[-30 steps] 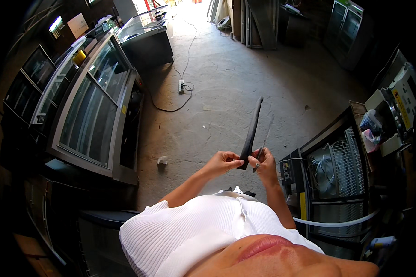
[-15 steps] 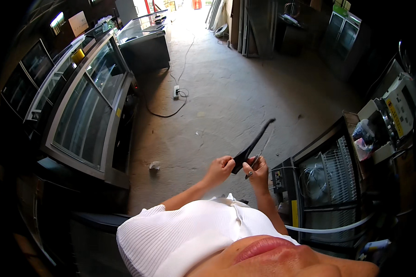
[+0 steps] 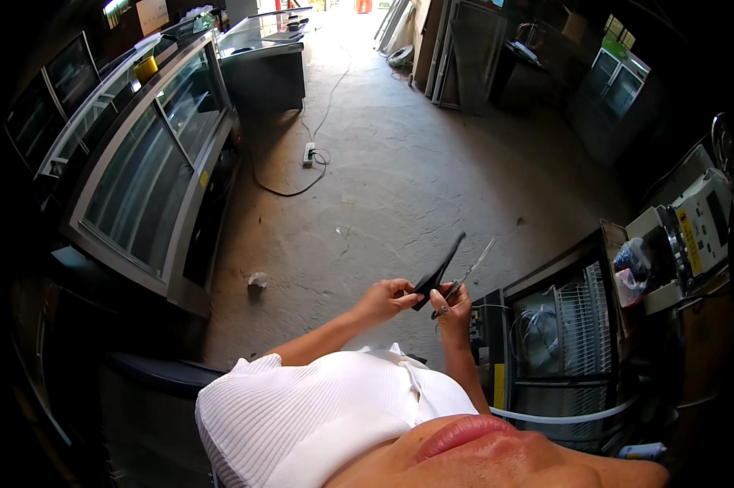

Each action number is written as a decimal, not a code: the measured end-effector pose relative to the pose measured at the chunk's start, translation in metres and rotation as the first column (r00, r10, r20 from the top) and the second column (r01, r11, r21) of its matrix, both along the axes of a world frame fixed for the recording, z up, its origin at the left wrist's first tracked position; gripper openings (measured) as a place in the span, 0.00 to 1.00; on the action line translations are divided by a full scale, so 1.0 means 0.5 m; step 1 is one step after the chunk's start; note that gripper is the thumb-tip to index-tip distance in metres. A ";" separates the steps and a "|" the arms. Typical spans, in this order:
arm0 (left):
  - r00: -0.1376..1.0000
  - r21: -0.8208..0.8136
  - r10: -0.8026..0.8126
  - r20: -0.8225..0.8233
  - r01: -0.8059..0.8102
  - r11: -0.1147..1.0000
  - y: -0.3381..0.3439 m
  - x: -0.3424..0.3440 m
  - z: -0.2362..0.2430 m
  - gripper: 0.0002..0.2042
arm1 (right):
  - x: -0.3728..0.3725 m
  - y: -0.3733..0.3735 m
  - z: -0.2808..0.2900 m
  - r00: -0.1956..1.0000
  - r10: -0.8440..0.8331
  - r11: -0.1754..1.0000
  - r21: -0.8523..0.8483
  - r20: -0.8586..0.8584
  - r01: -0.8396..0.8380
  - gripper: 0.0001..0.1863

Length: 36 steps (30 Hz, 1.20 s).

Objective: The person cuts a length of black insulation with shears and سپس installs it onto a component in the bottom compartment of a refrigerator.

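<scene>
My left hand [image 3: 383,301] is closed, pinching the broad end of a black, flat strip [image 3: 439,272] that narrows into a thin tail pointing up and away. Close beside it, my right hand [image 3: 456,311] is closed around a slim, shiny, rod-like tool [image 3: 478,260]. The tool's pale, narrow end sticks out beyond the fingers, and a small dark end shows near the thumb. Its exact kind is too small to make out. Both hands are in front of my white ribbed top [image 3: 342,390], above the concrete floor.
A glass-fronted display case [image 3: 135,195] stands along the left, with a dark chest cabinet [image 3: 261,77] beyond it. A power strip [image 3: 308,154] with a black cable lies on the floor. At right are an open-fronted cabinet with wire racks [image 3: 583,309] and a scale-like machine [image 3: 701,220].
The black strip's tail has swung slightly left and lower, and my left fingers have shifted their hold. More of the slim tool shows above my right hand. The whole view has tilted a little.
</scene>
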<state>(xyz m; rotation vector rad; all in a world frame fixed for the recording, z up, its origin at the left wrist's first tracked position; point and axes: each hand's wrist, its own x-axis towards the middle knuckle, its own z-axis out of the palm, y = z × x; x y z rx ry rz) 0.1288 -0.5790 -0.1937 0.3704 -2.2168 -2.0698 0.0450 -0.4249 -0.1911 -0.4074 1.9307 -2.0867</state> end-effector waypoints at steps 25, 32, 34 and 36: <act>1.000 0.014 -0.006 0.025 0.005 1.000 0.019 0.049 -0.034 0.19 | -0.026 0.003 -0.048 0.980 0.194 0.938 0.283 0.049 -0.200 0.15; 0.981 0.149 -0.045 0.190 0.017 0.989 0.007 0.026 -0.101 0.26 | -0.031 -0.003 -0.039 0.949 0.314 0.907 0.305 -0.025 -0.291 0.15; 0.982 0.210 0.087 0.169 -0.122 0.970 -0.005 0.012 -0.113 0.31 | -0.021 -0.008 -0.008 0.934 0.351 0.884 0.353 -0.068 -0.307 0.15; 0.967 0.280 0.139 0.216 -0.197 0.940 -0.006 -0.009 -0.071 0.31 | -0.026 0.004 0.007 0.921 0.383 0.836 0.448 -0.066 -0.316 0.14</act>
